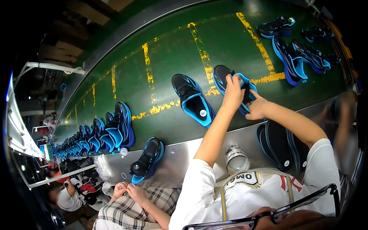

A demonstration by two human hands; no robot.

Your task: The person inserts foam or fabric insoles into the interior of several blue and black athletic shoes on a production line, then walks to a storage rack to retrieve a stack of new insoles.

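Observation:
A black sneaker with blue trim (220, 74) lies on the green conveyor belt between my two hands. At its opening, my left hand (234, 91) has its fingers closed around the tongue and collar. My right hand (258, 107) grips the heel end, fingers at the collar and thumb on the near side. Part of the shoe is hidden behind both hands. Just left of them sits a matching sneaker (186, 86), its pale round insole sticker showing. Dark insoles (280, 143) lie in a stack on the metal ledge below my right forearm.
Yellow lines mark the belt (172, 50). More sneakers (289, 63) stand at right, and a long row (122, 124) runs away at left. One sneaker (147, 157) rests on the metal ledge (176, 151), near a clear jar (237, 160). A person's hands (130, 191) are close by at left.

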